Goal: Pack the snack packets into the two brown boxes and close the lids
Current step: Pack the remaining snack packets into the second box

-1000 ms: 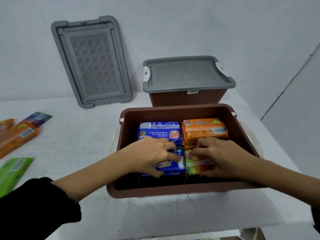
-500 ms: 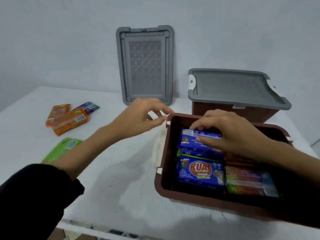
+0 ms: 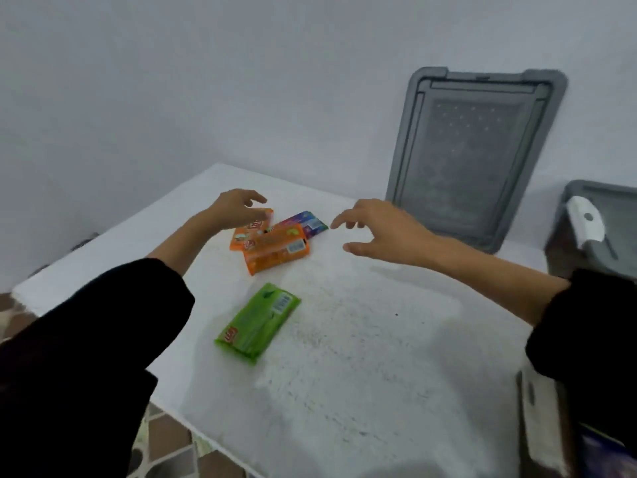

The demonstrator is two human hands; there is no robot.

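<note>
Just beneath the left hand's [image 3: 238, 208] loosely spread fingers [image 3: 253, 196], contact unclear: two flat orange foil snack packets [image 3: 272, 251]. Ahead of the right hand's [image 3: 382, 232] spread, empty fingertips [image 3: 344, 220]: a purple foil packet [image 3: 305, 224]. Behind both: a green foil packet [image 3: 258, 322]. Withdrawn from the open brown plastic box [image 3: 546, 429], now reaching; packing unfinished.

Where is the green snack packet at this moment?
The green snack packet lies flat on the white table, left of centre in the head view, nearer the person than the orange packets and apart from them.
</note>
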